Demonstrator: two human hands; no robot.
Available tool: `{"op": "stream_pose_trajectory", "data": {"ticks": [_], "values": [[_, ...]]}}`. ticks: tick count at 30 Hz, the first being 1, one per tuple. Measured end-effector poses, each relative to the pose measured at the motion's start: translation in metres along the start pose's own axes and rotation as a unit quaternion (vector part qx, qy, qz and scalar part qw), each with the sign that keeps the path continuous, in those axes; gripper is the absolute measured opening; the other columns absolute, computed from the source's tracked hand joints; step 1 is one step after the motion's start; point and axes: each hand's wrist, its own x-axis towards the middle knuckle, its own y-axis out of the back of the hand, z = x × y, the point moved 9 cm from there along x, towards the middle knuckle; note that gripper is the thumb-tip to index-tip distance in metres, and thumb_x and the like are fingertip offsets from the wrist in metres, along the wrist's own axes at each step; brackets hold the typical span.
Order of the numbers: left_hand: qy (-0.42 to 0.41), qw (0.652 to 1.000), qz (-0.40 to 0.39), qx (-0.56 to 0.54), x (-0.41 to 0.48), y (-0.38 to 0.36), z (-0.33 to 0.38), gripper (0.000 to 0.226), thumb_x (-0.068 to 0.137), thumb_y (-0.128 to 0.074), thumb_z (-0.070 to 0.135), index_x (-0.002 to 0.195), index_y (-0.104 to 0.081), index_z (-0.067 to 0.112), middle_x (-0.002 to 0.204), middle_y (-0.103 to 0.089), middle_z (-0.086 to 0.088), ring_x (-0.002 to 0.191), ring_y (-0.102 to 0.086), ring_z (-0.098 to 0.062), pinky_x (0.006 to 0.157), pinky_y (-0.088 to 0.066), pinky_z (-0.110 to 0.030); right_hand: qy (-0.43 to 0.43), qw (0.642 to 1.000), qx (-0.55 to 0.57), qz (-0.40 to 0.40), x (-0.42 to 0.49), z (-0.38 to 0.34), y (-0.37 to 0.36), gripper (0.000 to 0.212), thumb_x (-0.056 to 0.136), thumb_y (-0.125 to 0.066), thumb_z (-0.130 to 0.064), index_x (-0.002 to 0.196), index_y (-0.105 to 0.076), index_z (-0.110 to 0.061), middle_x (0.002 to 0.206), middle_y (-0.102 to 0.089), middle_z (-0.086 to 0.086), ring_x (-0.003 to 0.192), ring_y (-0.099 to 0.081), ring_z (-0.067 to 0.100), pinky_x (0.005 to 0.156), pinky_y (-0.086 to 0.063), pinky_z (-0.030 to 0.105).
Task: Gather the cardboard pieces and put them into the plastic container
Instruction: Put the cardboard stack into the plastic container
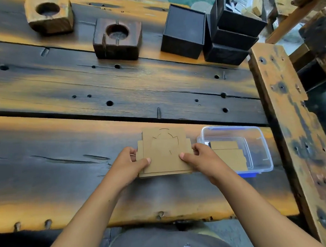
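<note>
Cardboard pieces (165, 152): flat stack near the bench's (59, 88) front edge, just left of the container; top sheet shows a cut outline; count of sheets unclear.
Left hand (131, 162): clasps the stack's left edge, thumb on top, fingers partly hidden beneath.
Right hand (197, 157): clasps the right edge likewise.
Plastic container (255, 134): clear, open, by the bench's right edge; more cardboard inside, partly hidden by the right hand.
Black boxes (184, 31): far right corner, contents blurred.
Wooden blocks (117, 39): far edge, round recesses.
</note>
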Motion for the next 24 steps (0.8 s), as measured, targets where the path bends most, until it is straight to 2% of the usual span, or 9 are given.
{"op": "stream_pose_trajectory", "data": {"ticks": [3, 6, 9, 12, 14, 17, 19, 21, 24], "values": [[0.002, 0.999, 0.023, -0.025, -0.009, -0.029, 0.013, 0.028, 0.086, -0.071, 0.017, 0.109, -0.057, 0.012, 0.098, -0.069, -0.006, 0.080, -0.066, -0.015, 0.063, -0.049, -0.026, 0.027, 0.999, 0.000, -0.046, 0.006, 0.002, 0.026, 0.017, 0.085, -0.073, -0.021, 0.098, -0.065, -0.013, 0.086, -0.075, -0.008, 0.073, -0.071, 0.002, 0.063, -0.053, 0.016], [0.010, 0.998, 0.043, -0.042, -0.018, -0.073, 0.025, 0.023, 0.087, -0.070, 0.015, 0.106, -0.057, 0.009, 0.106, -0.069, -0.013, 0.086, -0.067, -0.021, 0.067, -0.052, -0.031, 0.042, 0.997, -0.008, -0.059, 0.013, 0.009, 0.070, 0.021, 0.085, -0.072, -0.022, 0.103, -0.066, -0.012, 0.098, -0.076, 0.002, 0.088, -0.073, 0.013, 0.078, -0.059, 0.028], [0.018, 0.998, 0.050, -0.039, -0.022, -0.117, 0.035, 0.022, 0.088, -0.069, 0.014, 0.105, -0.056, 0.010, 0.111, -0.068, -0.017, 0.086, -0.066, -0.023, 0.063, -0.051, -0.030, 0.053, 0.996, 0.006, -0.076, 0.018, 0.022, 0.111, 0.011, 0.086, -0.072, -0.021, 0.094, -0.064, -0.022, 0.095, -0.074, 0.000, 0.075, -0.071, 0.003, 0.060, -0.053, 0.016], [0.017, 0.998, 0.053, -0.030, -0.026, -0.154, 0.049, 0.034, 0.088, -0.069, 0.014, 0.117, -0.054, 0.005, 0.115, -0.065, -0.018, 0.092, -0.066, -0.025, 0.064, -0.053, -0.030, 0.042, 0.996, 0.013, -0.073, 0.023, 0.035, 0.148, 0.015, 0.086, -0.072, -0.023, 0.096, -0.063, -0.023, 0.101, -0.073, 0.004, 0.087, -0.071, 0.015, 0.070, -0.055, 0.025], [0.017, 0.998, 0.049, -0.021, -0.028, -0.173, 0.058, 0.034, 0.089, -0.069, 0.013, 0.118, -0.053, 0.004, 0.113, -0.066, -0.018, 0.091, -0.066, -0.025, 0.066, -0.054, -0.032, 0.036, 0.997, 0.017, -0.073, 0.025, 0.040, 0.170, 0.016, 0.085, -0.073, -0.024, 0.098, -0.063, -0.024, 0.101, -0.073, 0.004, 0.088, -0.071, 0.017, 0.073, -0.056, 0.028], [0.011, 0.999, 0.033, -0.005, -0.023, -0.197, 0.071, 0.024, 0.089, -0.067, 0.011, 0.110, -0.055, 0.007, 0.106, -0.069, -0.016, 0.084, -0.067, -0.021, 0.067, -0.055, -0.034, 0.030, 0.996, 0.021, -0.076, 0.028, 0.044, 0.197, 0.018, 0.086, -0.071, -0.025, 0.103, -0.064, -0.022, 0.099, -0.073, 0.002, 0.082, -0.071, 0.011, 0.064, -0.052, 0.021], [0.004, 1.000, 0.021, 0.000, -0.016, -0.210, 0.079, 0.023, 0.089, -0.068, 0.012, 0.108, -0.056, 0.009, 0.100, -0.068, -0.010, 0.080, -0.067, -0.018, 0.064, -0.054, -0.031, 0.023, 0.997, 0.024, -0.070, 0.032, 0.047, 0.214, 0.016, 0.088, -0.069, -0.024, 0.103, -0.064, -0.020, 0.101, -0.073, 0.003, 0.083, -0.070, 0.010, 0.064, -0.052, 0.021], [-0.012, 1.000, 0.009, 0.015, -0.007, -0.221, 0.087, 0.024, 0.088, -0.069, 0.013, 0.109, -0.057, 0.012, 0.094, -0.067, -0.003, 0.077, -0.067, -0.013, 0.061, -0.053, -0.026, 0.022, 0.998, 0.025, -0.061, 0.037, 0.049, 0.226, 0.008, 0.090, -0.067, -0.022, 0.098, -0.064, -0.021, 0.096, -0.072, 0.000, 0.081, -0.069, 0.008, 0.064, -0.052, 0.022], [-0.007, 0.999, -0.008, 0.048, 0.003, -0.233, 0.087, 0.027, 0.087, -0.070, 0.016, 0.111, -0.057, 0.013, 0.095, -0.066, -0.002, 0.084, -0.067, -0.016, 0.068, -0.058, -0.033, 0.008, 0.998, 0.024, -0.049, 0.041, 0.061, 0.240, 0.008, 0.091, -0.066, -0.019, 0.085, -0.061, -0.022, 0.074, -0.065, -0.016, 0.073, -0.065, 0.002, 0.062, -0.053, 0.022]]}}
